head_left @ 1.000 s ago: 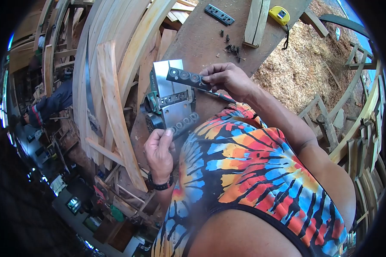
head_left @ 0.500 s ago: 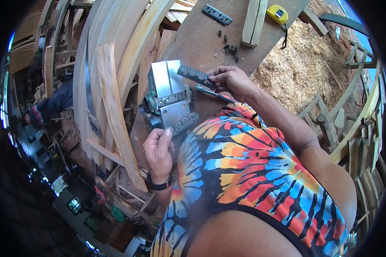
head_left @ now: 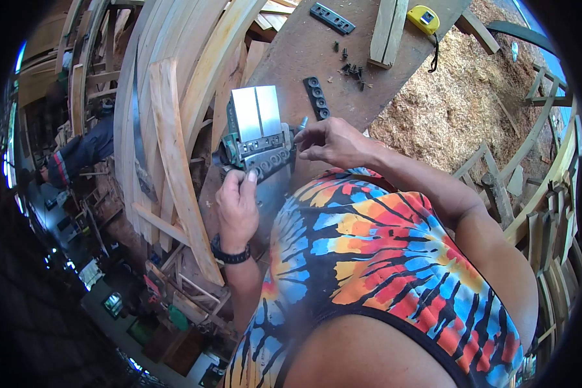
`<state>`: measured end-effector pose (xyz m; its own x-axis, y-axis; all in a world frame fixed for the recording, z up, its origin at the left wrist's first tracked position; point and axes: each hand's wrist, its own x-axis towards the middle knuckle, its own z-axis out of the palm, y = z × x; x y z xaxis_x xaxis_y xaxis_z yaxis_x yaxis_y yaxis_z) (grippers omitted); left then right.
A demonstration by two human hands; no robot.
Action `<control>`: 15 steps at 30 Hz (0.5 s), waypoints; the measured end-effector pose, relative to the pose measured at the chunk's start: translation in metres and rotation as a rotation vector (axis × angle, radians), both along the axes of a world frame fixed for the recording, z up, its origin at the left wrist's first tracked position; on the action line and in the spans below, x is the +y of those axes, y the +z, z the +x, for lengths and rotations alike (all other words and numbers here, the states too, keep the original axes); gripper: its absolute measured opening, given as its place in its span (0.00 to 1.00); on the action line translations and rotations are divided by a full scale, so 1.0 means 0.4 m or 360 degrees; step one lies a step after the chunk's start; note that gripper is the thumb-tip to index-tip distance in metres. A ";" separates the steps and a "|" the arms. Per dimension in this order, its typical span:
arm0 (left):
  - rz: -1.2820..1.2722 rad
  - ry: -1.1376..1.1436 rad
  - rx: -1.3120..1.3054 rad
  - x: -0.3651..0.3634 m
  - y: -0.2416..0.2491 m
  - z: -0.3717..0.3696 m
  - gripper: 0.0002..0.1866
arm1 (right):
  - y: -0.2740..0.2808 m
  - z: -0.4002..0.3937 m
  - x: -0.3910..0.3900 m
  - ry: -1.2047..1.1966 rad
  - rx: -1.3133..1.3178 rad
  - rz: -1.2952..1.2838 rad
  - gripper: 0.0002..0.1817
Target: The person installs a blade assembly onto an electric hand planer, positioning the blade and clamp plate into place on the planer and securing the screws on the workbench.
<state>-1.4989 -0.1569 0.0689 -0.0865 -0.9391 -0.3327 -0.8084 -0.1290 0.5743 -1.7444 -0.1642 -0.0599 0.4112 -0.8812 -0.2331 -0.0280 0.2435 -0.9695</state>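
A dark metal bar (head_left: 269,164) with four round, ringed holes is pinched between the thumb and fingers of the left hand (head_left: 237,208), and is held over the near end of an upturned power planer (head_left: 257,116). The planer's smooth silver plate is split by one straight groove. The fingers of the right hand (head_left: 333,142) are curled narrowly beside the planer; a slim bluish tool tip (head_left: 302,122) is seen at the fingers, but whether it is gripped cannot be told. A matching four-holed bar (head_left: 317,98) is laid flat on the brown, scuffed workbench (head_left: 291,58), just beyond that hand. Farther along are placed one flat slotted bar (head_left: 332,18), a loose scatter of small black screws (head_left: 354,70), too clustered to be counted, one grooved wooden piece (head_left: 388,32) and one yellow tape measure (head_left: 423,19). The ground is covered by fluffy, pale wood shavings (head_left: 446,97).
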 end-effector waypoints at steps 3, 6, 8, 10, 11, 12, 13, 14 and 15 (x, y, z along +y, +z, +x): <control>-0.0009 -0.0075 -0.0115 -0.034 -0.010 -0.010 0.15 | 0.002 0.029 -0.020 -0.0054 0.0041 0.0126 0.19; -0.0074 -0.0167 -0.0128 -0.067 -0.003 -0.016 0.15 | 0.002 0.050 -0.046 -0.0262 0.0212 -0.0231 0.17; -0.0127 -0.0163 -0.0194 -0.088 0.010 -0.019 0.13 | 0.029 0.047 -0.061 -0.0328 0.0127 -0.0174 0.16; -0.0277 -0.0083 -0.0104 -0.110 0.029 -0.040 0.12 | 0.051 0.045 -0.077 -0.0441 0.0007 -0.0120 0.15; -0.0353 -0.0043 -0.0054 -0.121 0.037 -0.052 0.11 | 0.060 0.044 -0.083 -0.0480 0.0036 -0.0134 0.15; -0.0420 0.0020 -0.0038 -0.129 0.046 -0.064 0.10 | 0.072 0.045 -0.090 -0.0517 0.0066 -0.0148 0.15; -0.0484 0.0052 -0.0046 -0.131 0.039 -0.069 0.10 | 0.078 0.046 -0.095 -0.0554 0.0097 -0.0162 0.14; -0.0549 0.0083 -0.0054 -0.134 0.030 -0.072 0.09 | 0.077 0.052 -0.099 -0.0589 0.0121 -0.0114 0.14; -0.0612 0.0111 -0.0063 -0.135 0.022 -0.072 0.09 | 0.071 0.054 -0.098 -0.0565 0.0123 -0.0066 0.14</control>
<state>-1.5277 -0.2110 0.0777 -0.0119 -0.9990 0.0429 -0.8278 0.0339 0.5600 -1.7229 -0.2035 -0.0317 0.0603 -0.9753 -0.2125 -0.0222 0.2115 -0.9771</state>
